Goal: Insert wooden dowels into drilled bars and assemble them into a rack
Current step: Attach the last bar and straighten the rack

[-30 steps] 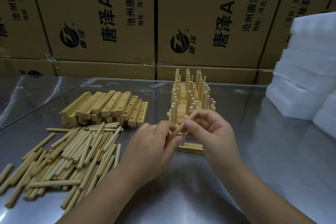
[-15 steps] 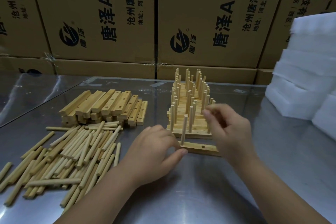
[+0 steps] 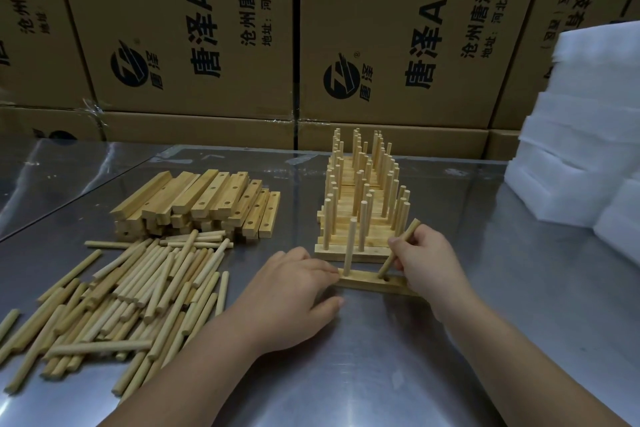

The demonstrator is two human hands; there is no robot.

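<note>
Left hand: we are resting our left hand (image 3: pixel 294 291) on the table (image 3: pixel 346 374), fingers loosely spread, fingertips touching the left end of the bar (image 3: pixel 367 282).
Right hand: we are pinching a tilted dowel (image 3: pixel 401 246) in our right hand (image 3: pixel 431 263), its lower tip meeting an open hole in the bar.
Bar: it is lying flat just in front of the finished rows (image 3: pixel 360 204), with an upright dowel (image 3: pixel 350 246) standing near its left end.
Jamming risk: we are entering the hole at a slant, so the tip may be catching the rim instead of seating.
Sliding risk: we judge the steel smooth, so a sideways push may be skating the bar away from our fingertips.
Knocking risk: our right knuckles are working just beside the finished rows and could be toppling a peg.
Materials: we are handling pale, matt, round wooden rods and square-edged drilled blocks on glossy, reflective metal.
Supply: loose dowels (image 3: pixel 145 288) and a stack of bars (image 3: pixel 197 201) are lying to our left.
</note>
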